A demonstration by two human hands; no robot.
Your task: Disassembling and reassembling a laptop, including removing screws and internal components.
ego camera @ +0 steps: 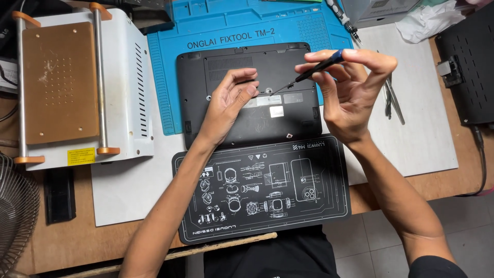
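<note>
Two white labels (269,101) beneath hands (229,100)

Blue mat (216,28) — white machine (123,77) — tweezers (393,100)

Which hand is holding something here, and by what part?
The right hand pinches a screwdriver by its blue-capped handle end. The left hand holds nothing, resting on the laptop.

We see a black laptop (249,92) lying flat, closed and bottom side up, at about twelve o'clock from us, its far half on a blue mat. Its underside shows vent slots, screw holes and pale stickers near the middle. A slim screwdriver (309,72) with a blue-tipped black handle slants above it, handle up toward two o'clock, its thin tip pointing down toward eight o'clock, close to the stickers.
</note>
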